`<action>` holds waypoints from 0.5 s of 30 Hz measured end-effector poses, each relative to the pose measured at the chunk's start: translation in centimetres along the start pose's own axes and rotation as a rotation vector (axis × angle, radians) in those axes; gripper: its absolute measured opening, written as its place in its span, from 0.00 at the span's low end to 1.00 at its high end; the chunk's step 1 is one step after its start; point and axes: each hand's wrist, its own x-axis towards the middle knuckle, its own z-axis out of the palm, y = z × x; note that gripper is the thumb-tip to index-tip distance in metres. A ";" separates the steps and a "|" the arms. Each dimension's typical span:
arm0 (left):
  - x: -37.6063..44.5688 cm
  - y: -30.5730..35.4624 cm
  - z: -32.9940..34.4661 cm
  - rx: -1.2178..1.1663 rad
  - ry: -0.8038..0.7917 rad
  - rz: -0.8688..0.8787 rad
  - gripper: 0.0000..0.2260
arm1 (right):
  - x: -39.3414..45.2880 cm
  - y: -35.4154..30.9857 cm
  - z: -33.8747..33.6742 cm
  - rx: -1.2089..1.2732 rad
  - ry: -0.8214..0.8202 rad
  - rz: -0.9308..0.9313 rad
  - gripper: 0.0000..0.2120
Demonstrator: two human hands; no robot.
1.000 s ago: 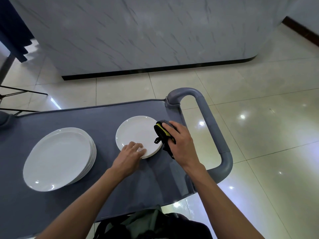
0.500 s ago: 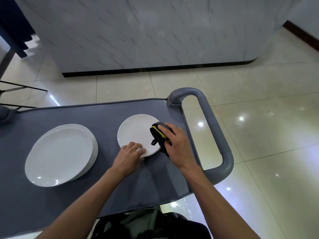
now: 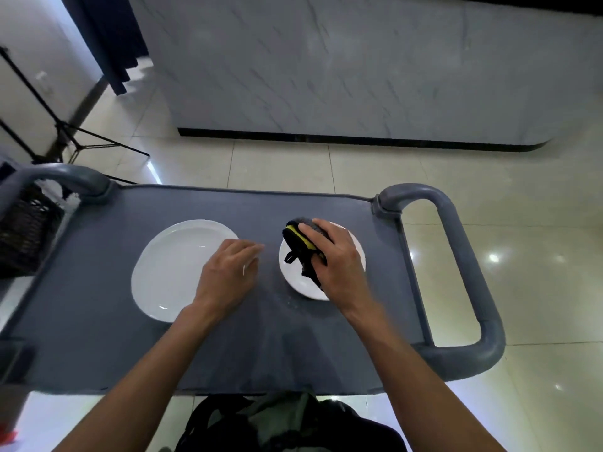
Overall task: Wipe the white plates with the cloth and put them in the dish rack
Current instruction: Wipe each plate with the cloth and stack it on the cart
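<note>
Item, cart top (image 3: 107, 288): grey, serving as my desk, flat, with a low raised border along its far edge; a looped grey handle (image 3: 463, 272) closes the right end and a second grey handle (image 3: 65, 179) arches over the left end; tiled floor lies open beyond the far edge and to the right of the loop.

Item, small white plate (image 3: 297, 278): lies flat right of centre, well inside the far border and short of the right handle; bare grey surface separates it from the stack.

Item, stack of white plates (image 3: 169, 272): left of centre, flat, apart from every edge.

Item, cloth (image 3: 298, 244): black with a yellow band, bunched on the small plate's left half.

Item, my right hand (image 3: 336, 259): fingers curled over the cloth, gripping it and pressing it down on the plate.

Item, my left hand (image 3: 228, 272): blurred, fingers loosely extended, holding nothing, over the right rim of the stack and the bare strip between the plates.

Item, dark slatted crate (image 3: 23, 236): just past the left end, partly cut by the frame; I cannot tell whether it is the rack.

Changes since half a second ago: my left hand has left the small plate's near rim and shifted left; the cloth has travelled from the plate's right edge to its left half; my view has swung left, bringing the left handle and crate into sight.
</note>
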 end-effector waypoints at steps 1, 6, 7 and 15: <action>-0.2 -1.1 -0.8 0.007 0.006 -0.028 0.11 | 0.4 -1.0 0.6 0.010 -0.019 -0.011 0.27; -1.8 -6.9 -4.2 0.034 0.082 -0.197 0.12 | 2.7 -7.0 3.5 0.096 -0.094 -0.072 0.26; -2.2 -8.1 -4.8 0.022 0.110 -0.244 0.12 | 3.2 -8.3 4.2 0.121 -0.101 -0.083 0.26; -4.9 -14.7 -8.1 -0.042 0.150 -0.557 0.11 | 6.4 -16.9 10.3 0.359 -0.218 -0.050 0.26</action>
